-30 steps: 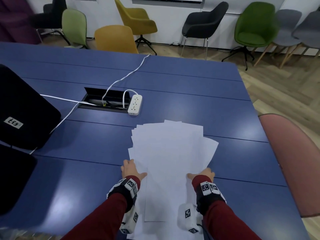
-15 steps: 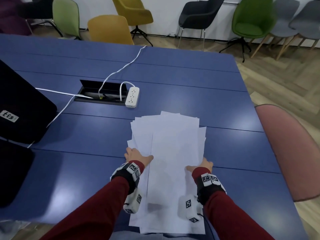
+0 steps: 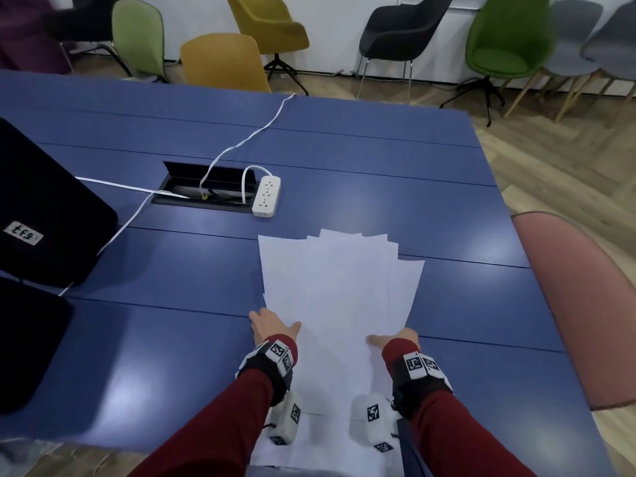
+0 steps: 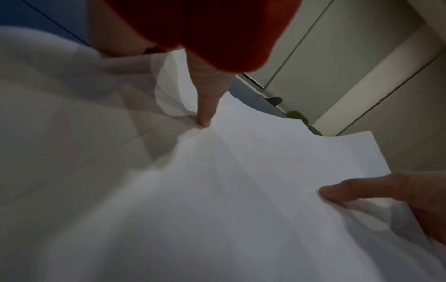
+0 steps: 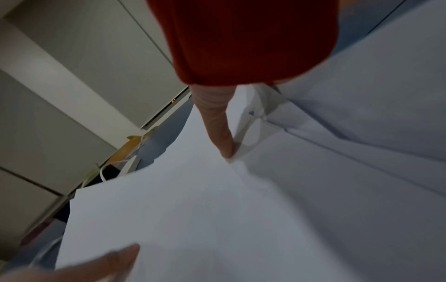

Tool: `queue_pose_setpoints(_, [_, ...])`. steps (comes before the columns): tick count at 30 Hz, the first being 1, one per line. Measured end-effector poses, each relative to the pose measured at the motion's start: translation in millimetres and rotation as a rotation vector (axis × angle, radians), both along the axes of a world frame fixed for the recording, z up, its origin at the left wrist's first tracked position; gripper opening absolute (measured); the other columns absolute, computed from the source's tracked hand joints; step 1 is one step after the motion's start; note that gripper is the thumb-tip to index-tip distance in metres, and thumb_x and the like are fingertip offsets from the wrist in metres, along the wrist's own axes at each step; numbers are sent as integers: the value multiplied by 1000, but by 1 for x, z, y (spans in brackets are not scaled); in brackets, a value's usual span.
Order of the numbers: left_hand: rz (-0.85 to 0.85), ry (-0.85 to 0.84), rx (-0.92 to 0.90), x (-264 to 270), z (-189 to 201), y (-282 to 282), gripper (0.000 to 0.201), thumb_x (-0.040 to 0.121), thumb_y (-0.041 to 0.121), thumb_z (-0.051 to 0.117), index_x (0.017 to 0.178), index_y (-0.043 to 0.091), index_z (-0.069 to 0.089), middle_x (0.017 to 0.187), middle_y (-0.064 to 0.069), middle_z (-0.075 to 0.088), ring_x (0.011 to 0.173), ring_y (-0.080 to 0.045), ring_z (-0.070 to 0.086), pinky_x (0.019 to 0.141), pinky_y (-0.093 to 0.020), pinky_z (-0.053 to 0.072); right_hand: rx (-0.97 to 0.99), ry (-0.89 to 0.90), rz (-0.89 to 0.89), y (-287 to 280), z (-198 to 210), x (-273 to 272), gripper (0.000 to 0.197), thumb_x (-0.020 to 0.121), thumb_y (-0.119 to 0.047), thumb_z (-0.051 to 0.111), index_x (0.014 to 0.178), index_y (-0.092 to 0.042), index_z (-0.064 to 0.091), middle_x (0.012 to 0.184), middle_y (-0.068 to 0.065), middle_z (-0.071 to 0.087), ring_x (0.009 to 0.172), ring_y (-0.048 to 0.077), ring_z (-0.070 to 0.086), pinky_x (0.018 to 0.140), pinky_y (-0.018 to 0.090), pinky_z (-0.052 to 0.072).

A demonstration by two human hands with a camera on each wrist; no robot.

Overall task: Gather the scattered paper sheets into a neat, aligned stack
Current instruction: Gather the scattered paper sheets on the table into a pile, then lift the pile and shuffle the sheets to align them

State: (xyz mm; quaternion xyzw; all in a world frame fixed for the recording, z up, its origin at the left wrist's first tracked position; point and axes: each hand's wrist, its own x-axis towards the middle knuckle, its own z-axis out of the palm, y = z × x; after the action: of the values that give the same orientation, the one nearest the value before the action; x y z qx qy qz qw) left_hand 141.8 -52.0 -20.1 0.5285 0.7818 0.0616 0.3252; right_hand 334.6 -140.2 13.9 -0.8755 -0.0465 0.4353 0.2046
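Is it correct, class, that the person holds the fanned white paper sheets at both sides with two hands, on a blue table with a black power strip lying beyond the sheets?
Not quite. The power strip is white, not black, as the head view shows. The rest holds: the left hand and right hand hold the fanned white paper sheets at both sides on the blue table.
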Motion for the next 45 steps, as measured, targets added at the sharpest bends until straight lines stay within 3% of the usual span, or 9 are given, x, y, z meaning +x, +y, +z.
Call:
queue_pose_setpoints(13, [-19, -213, -173, -21, 10, 18, 79, 61, 25, 73, 128, 1, 37, 132, -14, 43, 118, -31, 51, 100, -41, 47, 115, 330, 68, -12, -23, 23, 112, 43, -43, 89, 137, -9, 38, 130, 11, 57, 116, 32, 57, 101, 48, 42])
queue_pose_setpoints(16, [-34, -252, -245, -22, 18, 21, 77, 55, 28, 71, 122, -1, 47, 129, -15, 48, 109, -30, 57, 94, -38, 50, 38, 444, 131, -11, 3, 13, 80, 50, -55, 81, 115, -14, 57, 110, 6, 63, 98, 27, 58, 79, 36, 47])
queue_pose_setpoints(18, [-67, -267, -278, -21, 23, 21, 61, 53, 24, 67, 107, 0, 49, 119, -12, 50, 97, -26, 59, 89, -32, 50, 1, 398, 175, -9, 18, 8, 61, 65, -48, 74, 113, -14, 60, 104, 6, 63, 90, 27, 57, 69, 31, 44])
queue_pose_setpoints(20, [-97, -257, -291, -19, 22, 20, 52, 57, 21, 68, 100, 7, 43, 114, -10, 41, 104, -28, 57, 98, -33, 48, 13, 258, 263, -5, 15, 2, 64, 79, -35, 68, 130, -3, 49, 125, 13, 58, 108, 30, 58, 87, 37, 48])
queue_pose_setpoints(26, [-102, -256, -240, -26, 15, 22, 78, 58, 35, 83, 121, 4, 48, 133, -12, 37, 108, -27, 56, 99, -35, 47, 248, 27, 306, -3, 23, 12, 45, 85, -1, 60, 126, 11, 46, 127, 20, 56, 110, 29, 58, 101, 36, 41])
queue_pose_setpoints(35, [-254, -947, -157, -14, 98, 64, 81, 44, 27, 89, 116, 5, 61, 112, -13, 69, 107, -31, 63, 100, -51, 46, 665, -73, 160, 6, 78, 71, 63, 72, -13, 77, 127, 2, 50, 126, 17, 59, 117, 27, 57, 109, 46, 38])
queue_pose_setpoints(38, [-299, -1070, -77, 0, 153, 81, 46, 54, 7, 73, 99, 12, 65, 83, 4, 76, 87, -21, 68, 81, -33, 58, 806, -128, 16, 25, 113, 68, 51, 79, -11, 71, 123, 3, 49, 117, 7, 58, 104, 17, 54, 96, 27, 40])
queue_pose_setpoints(42, [-409, -1062, 193, 5, 215, 89, 45, 57, 12, 83, 98, 19, 66, 94, 6, 73, 87, -4, 69, 88, -25, 54, 956, -187, -134, 40, 150, 64, 59, 78, -24, 73, 125, 0, 47, 109, 1, 51, 108, 11, 49, 91, 12, 31])
queue_pose_setpoints(45, [-314, -1001, 486, 8, 235, 87, 34, 72, -1, 74, 102, 9, 60, 88, 9, 64, 70, 15, 63, 72, -3, 48, 944, -41, -109, 42, 160, 60, 67, 72, -35, 77, 125, -4, 51, 115, 3, 55, 109, 11, 50, 98, 19, 35])
